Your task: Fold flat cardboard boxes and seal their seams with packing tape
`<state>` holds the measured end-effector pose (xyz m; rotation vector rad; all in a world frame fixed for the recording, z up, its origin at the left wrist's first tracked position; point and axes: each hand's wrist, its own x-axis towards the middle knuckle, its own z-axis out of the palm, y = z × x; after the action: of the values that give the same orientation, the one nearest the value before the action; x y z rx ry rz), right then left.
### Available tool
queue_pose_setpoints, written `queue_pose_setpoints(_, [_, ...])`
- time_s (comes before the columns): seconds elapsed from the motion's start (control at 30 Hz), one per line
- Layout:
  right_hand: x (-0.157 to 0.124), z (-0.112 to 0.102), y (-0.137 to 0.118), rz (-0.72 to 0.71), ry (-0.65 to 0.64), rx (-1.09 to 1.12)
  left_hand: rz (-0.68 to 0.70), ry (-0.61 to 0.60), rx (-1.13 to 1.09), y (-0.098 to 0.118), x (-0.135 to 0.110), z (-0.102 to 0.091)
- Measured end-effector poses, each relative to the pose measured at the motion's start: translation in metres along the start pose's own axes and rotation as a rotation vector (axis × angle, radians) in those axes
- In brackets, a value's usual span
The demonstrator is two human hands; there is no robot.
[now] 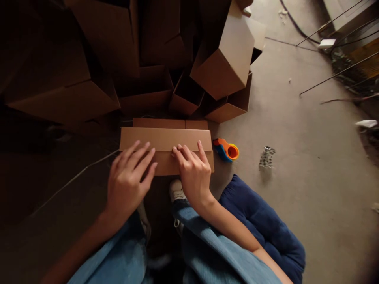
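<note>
A brown cardboard box (166, 138) lies on the floor in front of my feet, its top flaps folded down with a seam running across. My left hand (130, 173) rests over the box's left part, fingers spread and stretched forward. On the right part of the flaps lies my right hand (194, 167), its fingers partly bent and the index finger stretched out. Neither hand grips anything that I can see. Just right of the box sits an orange and blue tape dispenser (226, 150), apart from my hands.
Several open cardboard boxes (222, 63) are piled behind the box. A navy cushion (263, 228) lies at my right, with a crumpled patterned scrap (267, 157) beyond it. Thin rods (334, 75) jut out at the upper right. A pale strap (74, 179) trails left across the floor.
</note>
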<state>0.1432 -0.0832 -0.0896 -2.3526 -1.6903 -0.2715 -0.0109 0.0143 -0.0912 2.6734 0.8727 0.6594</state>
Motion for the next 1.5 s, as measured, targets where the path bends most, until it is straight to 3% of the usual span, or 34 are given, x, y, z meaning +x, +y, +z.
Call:
queue_pose_setpoints(0.13, [-0.001, 0.002, 0.002, 0.009, -0.005, 0.023, 0.067, -0.108, 0.048, 0.013, -0.004, 0.007])
queue_pose_setpoints(0.33, [-0.004, 0.001, 0.002, 0.007, -0.024, 0.107, 0.046, -0.118, 0.075, 0.015, -0.004, 0.008])
queue_pose_setpoints(0.43, [-0.005, -0.006, 0.026, 0.002, 0.006, 0.319, 0.028, -0.114, 0.064, 0.016, -0.004, 0.008])
queue_pose_setpoints(0.5, [-0.009, -0.005, 0.059, 0.131, 0.094, 0.447, 0.022, -0.113, 0.062, 0.016, -0.004, 0.007])
queue_pose_setpoints(0.6, [-0.024, 0.023, 0.126, 0.543, 0.292, 0.365, 0.034, -0.105, 0.057, 0.014, -0.002, 0.007])
queue_pose_setpoints(0.63, [-0.031, 0.038, 0.148, 0.677, 0.247, 0.311, 0.037, -0.103, 0.055, 0.014, -0.001, 0.007])
queue_pose_setpoints(0.73, [-0.054, 0.090, 0.197, 1.032, -0.241, 0.176, 0.034, -0.101, 0.047, 0.014, 0.000, 0.007])
queue_pose_setpoints(0.87, [-0.074, 0.142, 0.214, 1.142, -0.352, 0.118, 0.014, -0.098, 0.026, 0.016, 0.000, 0.008])
queue_pose_setpoints(1.0, [-0.078, 0.158, 0.215, 1.189, -0.335, 0.115, 0.002, -0.089, 0.028, 0.017, 0.000, 0.010])
queue_pose_setpoints(1.17, [-0.068, 0.145, 0.230, 1.207, -0.199, 0.202, 0.019, -0.087, 0.049, 0.016, 0.002, 0.011])
queue_pose_setpoints(1.3, [-0.043, 0.112, 0.234, 1.208, -0.045, 0.314, 0.028, -0.067, 0.060, 0.016, 0.003, 0.012])
queue_pose_setpoints(1.37, [-0.027, 0.087, 0.228, 1.133, 0.110, 0.435, 0.017, -0.071, 0.052, 0.016, 0.002, 0.013])
queue_pose_setpoints(1.43, [-0.011, 0.055, 0.217, 0.922, 0.467, 0.743, 0.010, -0.078, 0.048, 0.015, 0.002, 0.013])
queue_pose_setpoints(1.5, [0.005, 0.020, 0.197, 0.868, 0.569, 0.774, 0.013, -0.078, 0.052, 0.015, 0.002, 0.013])
